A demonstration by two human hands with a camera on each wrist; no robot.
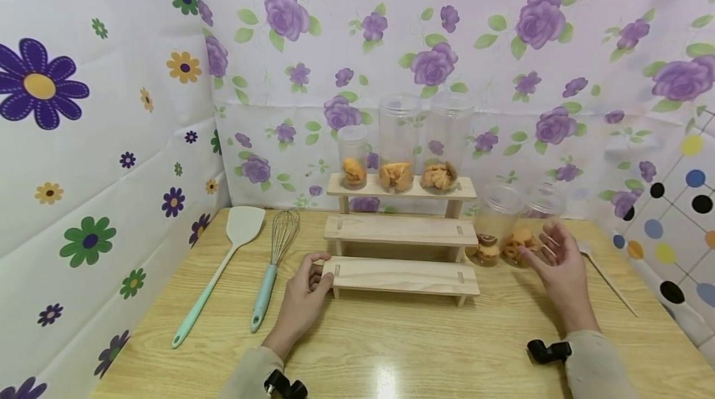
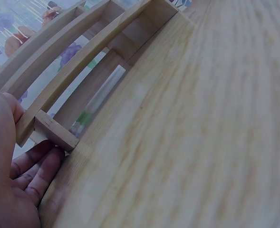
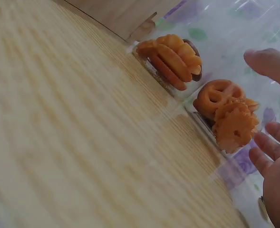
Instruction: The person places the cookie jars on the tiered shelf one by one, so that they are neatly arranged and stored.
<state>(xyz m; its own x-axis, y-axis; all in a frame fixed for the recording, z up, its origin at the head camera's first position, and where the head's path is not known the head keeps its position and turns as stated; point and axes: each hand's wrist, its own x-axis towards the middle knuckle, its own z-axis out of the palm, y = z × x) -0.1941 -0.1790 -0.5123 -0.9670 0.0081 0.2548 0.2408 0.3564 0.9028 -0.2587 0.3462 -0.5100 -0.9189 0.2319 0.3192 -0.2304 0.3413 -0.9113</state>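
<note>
A three-step wooden display rack (image 1: 399, 275) stands on the table. My left hand (image 1: 304, 290) holds the left end of its lowest step. In the left wrist view, the fingers (image 2: 40, 166) curl under the shelf end beside its leg. My right hand (image 1: 561, 268) is spread beside a clear jar of pretzel-shaped cookies (image 1: 521, 241); whether it touches the plastic is unclear. Just left of that stands another clear jar with cookies (image 1: 488, 249). In the right wrist view, thumb and fingers are apart, near the jar with the pretzel-shaped cookies (image 3: 220, 97).
Along the rack's top step stand a small jar (image 1: 353, 163) and two taller jars, one in the middle (image 1: 396, 157) and one at the right (image 1: 441, 163), all with cookies. A spatula (image 1: 223, 268) and a whisk (image 1: 270, 275) lie left. A thin-handled utensil (image 1: 609, 278) lies right.
</note>
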